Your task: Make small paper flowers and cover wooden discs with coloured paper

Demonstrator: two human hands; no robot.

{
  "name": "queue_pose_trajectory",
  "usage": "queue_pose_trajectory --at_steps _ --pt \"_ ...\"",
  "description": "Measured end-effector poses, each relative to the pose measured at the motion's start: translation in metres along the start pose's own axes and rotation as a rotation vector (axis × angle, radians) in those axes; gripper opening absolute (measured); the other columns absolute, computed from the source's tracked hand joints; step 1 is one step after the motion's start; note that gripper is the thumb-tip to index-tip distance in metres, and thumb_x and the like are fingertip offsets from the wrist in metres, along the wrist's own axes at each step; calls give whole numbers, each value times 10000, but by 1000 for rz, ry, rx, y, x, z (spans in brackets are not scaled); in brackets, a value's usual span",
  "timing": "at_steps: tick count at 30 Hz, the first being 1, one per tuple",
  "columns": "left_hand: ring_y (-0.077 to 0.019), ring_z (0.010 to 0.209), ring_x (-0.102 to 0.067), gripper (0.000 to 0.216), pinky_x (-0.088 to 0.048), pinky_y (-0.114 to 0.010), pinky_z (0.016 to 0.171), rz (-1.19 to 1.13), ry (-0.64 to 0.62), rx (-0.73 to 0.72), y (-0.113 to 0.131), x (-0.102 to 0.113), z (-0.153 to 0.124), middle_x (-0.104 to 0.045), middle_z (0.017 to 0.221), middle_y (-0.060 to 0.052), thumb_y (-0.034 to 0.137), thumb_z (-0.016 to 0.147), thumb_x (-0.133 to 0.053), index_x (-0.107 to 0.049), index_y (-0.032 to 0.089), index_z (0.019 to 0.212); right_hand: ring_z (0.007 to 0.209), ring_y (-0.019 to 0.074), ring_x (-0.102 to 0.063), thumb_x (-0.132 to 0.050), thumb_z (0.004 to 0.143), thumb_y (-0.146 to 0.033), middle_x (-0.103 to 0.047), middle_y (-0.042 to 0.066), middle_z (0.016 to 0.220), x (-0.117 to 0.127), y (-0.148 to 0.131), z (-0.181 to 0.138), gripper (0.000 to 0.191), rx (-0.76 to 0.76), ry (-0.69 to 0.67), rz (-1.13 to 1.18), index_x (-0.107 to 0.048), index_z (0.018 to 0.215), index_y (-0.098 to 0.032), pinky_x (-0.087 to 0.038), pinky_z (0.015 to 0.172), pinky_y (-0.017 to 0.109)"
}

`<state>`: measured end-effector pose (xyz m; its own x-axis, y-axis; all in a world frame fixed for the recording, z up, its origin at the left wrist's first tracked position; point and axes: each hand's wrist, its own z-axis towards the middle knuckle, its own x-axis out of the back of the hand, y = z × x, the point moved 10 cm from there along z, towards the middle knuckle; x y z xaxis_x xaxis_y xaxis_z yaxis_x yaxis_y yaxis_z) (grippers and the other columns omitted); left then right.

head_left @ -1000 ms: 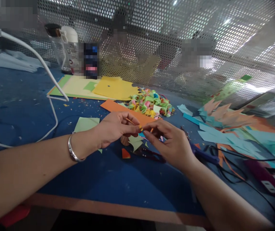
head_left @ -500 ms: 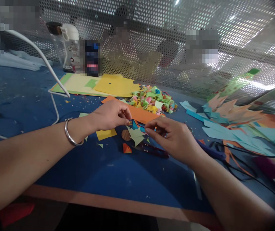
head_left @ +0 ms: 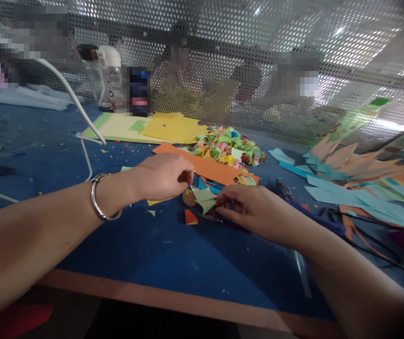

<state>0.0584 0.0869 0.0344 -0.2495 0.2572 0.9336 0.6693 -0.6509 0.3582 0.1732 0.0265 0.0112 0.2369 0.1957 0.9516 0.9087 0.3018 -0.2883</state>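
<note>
Your right hand [head_left: 251,205] is lowering, fingers narrowly parted, beside the green paper [head_left: 205,198], leaving your left hand [head_left: 161,176], its hold unclear.

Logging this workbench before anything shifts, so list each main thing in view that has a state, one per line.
Left hand, fingers bent, grip unclear
Right hand, fingers curled, grip unclear
Pale green scrap, bent
Orange strip, lying flat
Scrap pile, loosely heaped
Yellow sheet, lying flat
White-lidded bottle, upright, lid on
Dark-lidded bottle, upright, lid on
Bracelet, worn
</note>
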Motion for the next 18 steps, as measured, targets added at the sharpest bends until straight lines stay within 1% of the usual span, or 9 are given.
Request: queue_pose_trajectory --at_steps 2,4,6,10,14,18 --pt "-169 708 -610 183 -378 -286 600 2 -68 24 2 -6 -3 -720 863 -36 256 731 -655 -698 196 898 665 170 -568 -566 896 -323 -673 30 798 -1 -1 0 183 5 -10 -15 -688 950 -198 -366 595 277" --pt "-160 689 -598 278 -367 -282 588 -34 -83 29 2 -8 -2 -713 879 -33 299 720 -686 -680 199 978 672 171 -570 -573 893 -332 -673 27 799 -2 -1 0 177 3 -20 -16 -680 946 -201 -365 593 275" --pt "-152 675 -589 293 -361 -280 577 -48 -87 24 1 -10 0 -707 874 -30 300 725 -685 -680 202 1001 662 166 -569 -567 894 -321 -676 21 796 -3 -1 0 162 -3 -34 -17 -673 934 -205 -360 587 273" --pt "-146 682 -592 181 -366 -274 570 -26 -114 13 -4 -15 6 -712 861 -33 206 742 -633 -714 192 904 631 155 -567 -546 889 -269 -676 12 757 -3 4 0 142 -31 -50 -60 -675 898 -212 -348 571 269" --pt "-139 661 -591 119 -374 -269 584 -41 -106 -17 -3 -13 6 -710 812 -33 187 746 -621 -711 168 821 620 154 -580 -554 859 -231 -679 19 730 1 10 1 112 -64 -23 -110 -662 864 -201 -358 570 267" --pt "-137 638 -579 150 -386 -273 600 -61 -59 -46 3 -8 4 -700 793 -36 166 738 -603 -703 160 849 589 154 -587 -550 849 -238 -682 22 701 2 12 3 90 -61 -8 -80 -627 822 -202 -373 551 263"
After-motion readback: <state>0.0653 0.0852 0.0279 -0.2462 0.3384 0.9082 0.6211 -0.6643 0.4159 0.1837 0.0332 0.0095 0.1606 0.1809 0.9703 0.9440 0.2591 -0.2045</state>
